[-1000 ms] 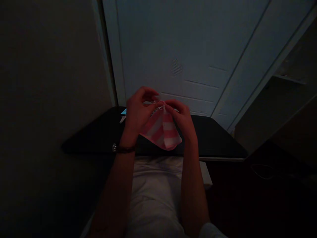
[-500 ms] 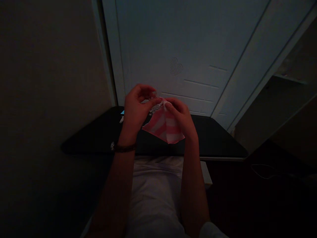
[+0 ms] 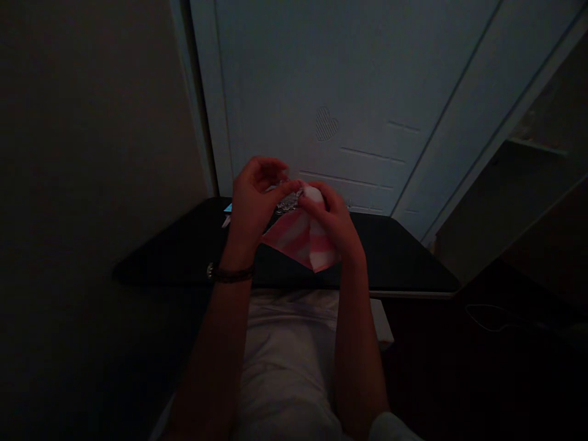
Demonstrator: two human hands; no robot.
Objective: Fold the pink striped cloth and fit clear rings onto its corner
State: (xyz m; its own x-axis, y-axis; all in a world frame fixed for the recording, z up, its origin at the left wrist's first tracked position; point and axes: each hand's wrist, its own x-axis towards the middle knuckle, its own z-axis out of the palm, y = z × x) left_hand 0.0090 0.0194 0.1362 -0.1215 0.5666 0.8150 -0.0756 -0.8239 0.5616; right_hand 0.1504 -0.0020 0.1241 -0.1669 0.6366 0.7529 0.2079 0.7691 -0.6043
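Observation:
Pink-and-white striped cloth (image 3: 298, 236) hangs below my two hands, over the black tabletop. My right hand (image 3: 334, 217) is closed on its upper part, and a white fold bulges between thumb and fingers. A silvery, chain-like thing (image 3: 288, 202) shows between my hands, beside the cloth's upper edge; the dim light hides its exact kind. My left hand (image 3: 257, 193) has its thumb and fingers curled around this silvery thing, the thumb tip reaching to the cloth. A dark bracelet with a shiny bead (image 3: 229, 274) circles my left wrist.
The black table (image 3: 395, 257) stands against a pale panel (image 3: 285, 79) with a carved heart. Partly behind my left hand lies a small thing with a bright blue face (image 3: 228, 209). A white block-like edge (image 3: 381, 324) juts out below the table; a pale cable (image 3: 487, 307) runs at right.
My right thumb has shifted slightly left and down, and the cloth now folds up into a white bulge in that hand. My left hand has barely moved.

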